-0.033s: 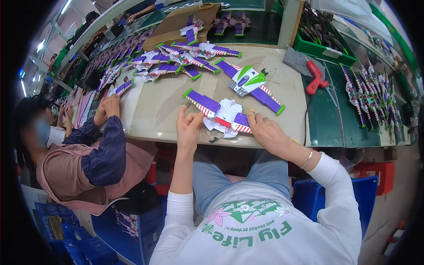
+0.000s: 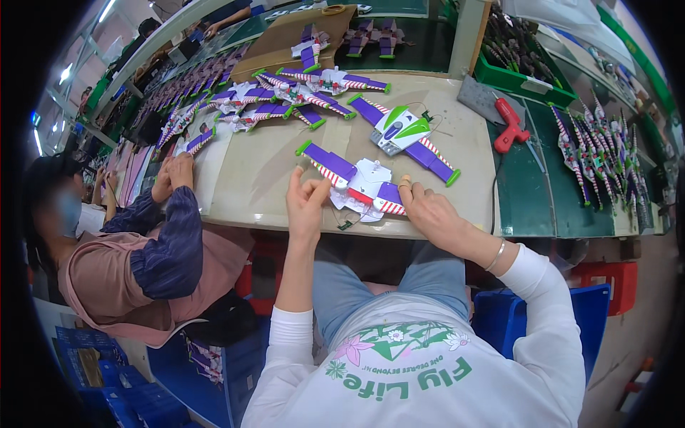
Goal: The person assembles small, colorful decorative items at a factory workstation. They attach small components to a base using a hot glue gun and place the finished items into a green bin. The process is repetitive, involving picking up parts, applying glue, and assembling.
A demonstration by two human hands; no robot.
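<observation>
At the table's near edge lies a white toy wing assembly with purple wings, red-striped edges and a thin wire hanging below it. My left hand pinches the lower edge of its left wing between thumb and bent fingers. The right wing's outer end is gripped by my right hand, whose fingers hide its tip. Just beyond sits another winged toy with a green and white body, a grey lower section and a loose wire.
Several similar wing pieces are heaped at the far left. A red glue gun rests at right, near stacked wings and a green crate. Left of me, a co-worker's hands handle another wing piece.
</observation>
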